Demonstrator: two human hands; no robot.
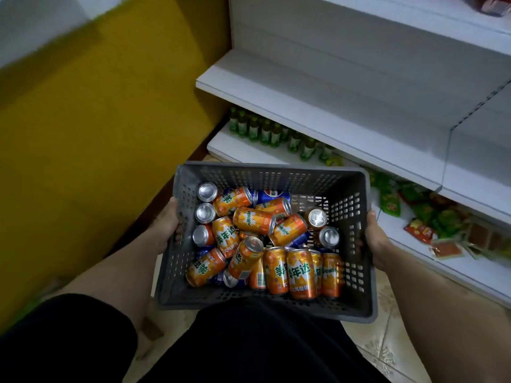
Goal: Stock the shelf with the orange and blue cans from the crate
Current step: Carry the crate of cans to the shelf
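White shop shelving (318, 111) fills the upper right, with a mustard-yellow wall (83, 120) off to the left and pale tiled floor (384, 346) down below. So the grey perforated crate (265, 172) is held up in front of the body, tilted a bit. The left hand (166, 225) grips its left wall, thumb hooked over the rim, and the right hand (377, 239) grips the right wall the same way, so the 2 hands are well apart with the crate between them. Inside it's a jumble of orange cans (253, 219), most lying on their sides, a few standing with silver tops showing. Blue cans are mixed in underneath, and 1 blue can (272, 194) lies near the far wall. The wide middle shelf looks bare from here. On the bottom shelf there's a row of green bottles (265, 132) at the left end, then green and red snack packets (420, 217) scattered further right. Black shorts (262, 346) show along the bottom.
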